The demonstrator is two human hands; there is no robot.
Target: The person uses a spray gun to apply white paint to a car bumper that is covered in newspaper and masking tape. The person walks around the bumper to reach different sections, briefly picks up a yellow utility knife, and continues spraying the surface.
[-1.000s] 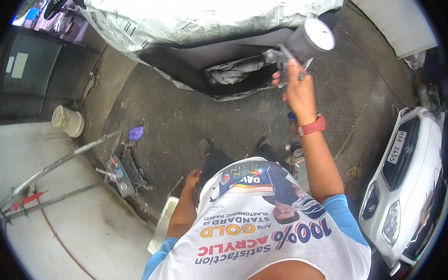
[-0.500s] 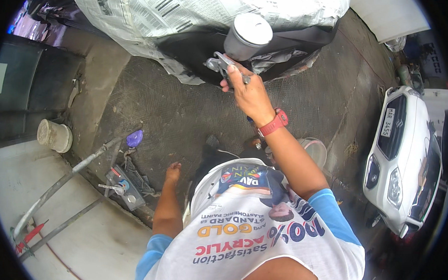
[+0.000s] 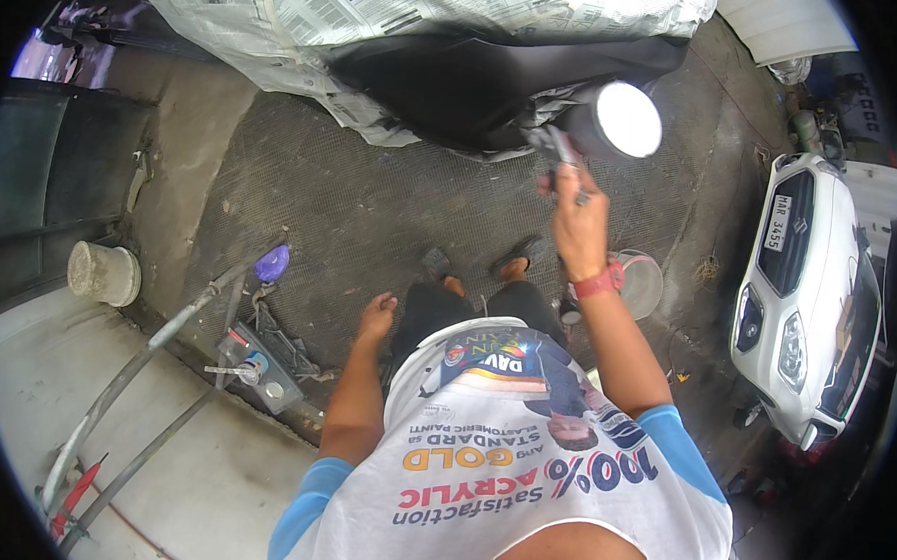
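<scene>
My right hand (image 3: 579, 211) is closed around the handle of a spray gun (image 3: 558, 150), blurred by motion. A grey cup with a round white lid (image 3: 628, 120) sits on top of the gun, tilted to the right. Just beyond the gun is a glossy black car panel (image 3: 447, 85), curved like a bumper, with newspaper masking (image 3: 380, 17) over the parts above it. The gun appears apart from the panel. My left hand (image 3: 377, 315) hangs low beside my left thigh, its fingers loosely bent and partly apart, with nothing visible in it.
A white car (image 3: 803, 305) stands at the right. Near my right leg is a clear bucket (image 3: 636, 284). To the left are a metal tube frame (image 3: 150, 352), a grey tray with tools (image 3: 264, 372), a purple item (image 3: 272, 263) and a dirty white pail (image 3: 104, 273). Textured matting (image 3: 302, 194) covers the floor.
My right hand has swept the spray gun rightward along the black panel, and the cup tilts more to the right. My left hand has shifted slightly right and up. Both feet now show.
</scene>
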